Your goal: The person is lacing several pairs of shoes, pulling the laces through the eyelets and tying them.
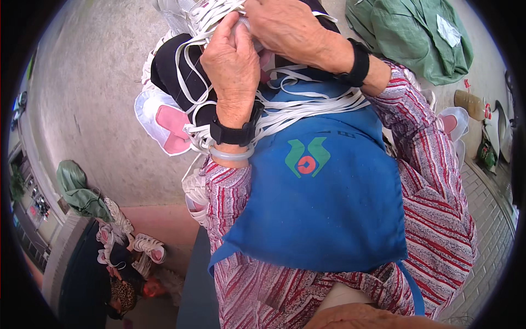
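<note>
At the far edge of the view, above the person's lap, the left hand (230, 68) pinches a white shoe upper (212, 17) between thumb and fingers. The right hand (285, 27) bends over the same spot from the right; its fingertips are hidden, so I cannot tell whether they grip the upper or a lace. The two hands nearly meet, probably so that one can steady the piece while the other works at it.

White laces (312, 112) lie in a loose bundle across the blue apron (323, 214), pass behind the left wrist and loop over the dark trousers (170, 66) on the left. Lying there, they seem kept within easy reach, and the lap appears to serve as a work surface.

The upper is cut off by the frame. Its laced part seems to run roughly near to far, with a lean to the left, but which way the toe points cannot be made out.

A white piece with pink lining (172, 129) hangs beside the left wrist, and a similar pink-lined piece (452, 123) shows on the right, beyond the striped sleeve (419, 126). A green sack (411, 38) rests on the ground at far right, near a bottle (469, 105).
</note>
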A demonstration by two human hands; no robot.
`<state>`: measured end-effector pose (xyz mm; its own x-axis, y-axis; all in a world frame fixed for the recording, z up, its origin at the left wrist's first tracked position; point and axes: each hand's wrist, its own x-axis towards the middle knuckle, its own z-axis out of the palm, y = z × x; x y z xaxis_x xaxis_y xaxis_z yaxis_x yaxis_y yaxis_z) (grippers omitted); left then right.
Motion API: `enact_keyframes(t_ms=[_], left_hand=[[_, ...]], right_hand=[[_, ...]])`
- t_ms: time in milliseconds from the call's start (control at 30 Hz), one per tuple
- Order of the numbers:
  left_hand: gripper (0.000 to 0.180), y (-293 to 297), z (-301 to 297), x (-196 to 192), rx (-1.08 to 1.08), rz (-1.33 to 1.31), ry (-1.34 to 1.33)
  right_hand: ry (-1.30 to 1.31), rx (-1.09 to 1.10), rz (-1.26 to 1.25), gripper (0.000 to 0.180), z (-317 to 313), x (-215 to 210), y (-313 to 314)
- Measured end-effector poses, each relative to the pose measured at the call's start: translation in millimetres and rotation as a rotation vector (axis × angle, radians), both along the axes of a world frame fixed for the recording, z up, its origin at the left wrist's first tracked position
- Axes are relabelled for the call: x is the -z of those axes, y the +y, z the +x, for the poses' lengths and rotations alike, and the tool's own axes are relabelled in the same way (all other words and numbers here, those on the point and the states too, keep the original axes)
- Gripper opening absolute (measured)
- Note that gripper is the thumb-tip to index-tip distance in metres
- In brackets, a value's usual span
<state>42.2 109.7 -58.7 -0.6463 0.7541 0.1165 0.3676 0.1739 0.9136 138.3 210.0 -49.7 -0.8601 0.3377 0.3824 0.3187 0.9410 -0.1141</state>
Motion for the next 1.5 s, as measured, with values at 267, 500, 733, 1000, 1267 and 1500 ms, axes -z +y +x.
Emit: enact_keyframes(t_ms=[267, 500, 733, 1000, 1267, 1500], left_hand=[[0.025, -0.1, 4.6, -2.4, -0.004, -0.04, 0.006], [0.024, 6.6, 3.3, 7.2, -0.033, 0.038, 0.349], [0.024, 10.1, 5.6, 4.7, -0.029, -0.159, 0.426], [0.014, 10.4, 4.5, 15.7, -0.055, -0.076, 0.604], [0.015, 8.4, 2.8, 20.0, -0.059, 0.011, 0.599], [0.014, 12.3, 1.3, 24.3, -0.079, -0.035, 0.695]], right_hand=[[-0.003, 0.131, 0.132, 0.02, 7.8, -1.4, -9.8], [-0.039, -0.146, 0.008, 0.02, 8.0, 10.2, 11.8], [-0.088, -0.207, -0.186, 0.019, 5.3, 13.1, 29.2], [-0.062, -0.169, -0.188, 0.018, 2.4, 13.5, 25.9], [0.001, -0.195, -0.135, 0.019, 1.2, 13.4, 21.4], [0.01, -0.148, -0.354, 0.02, -1.1, 18.3, 32.3]])
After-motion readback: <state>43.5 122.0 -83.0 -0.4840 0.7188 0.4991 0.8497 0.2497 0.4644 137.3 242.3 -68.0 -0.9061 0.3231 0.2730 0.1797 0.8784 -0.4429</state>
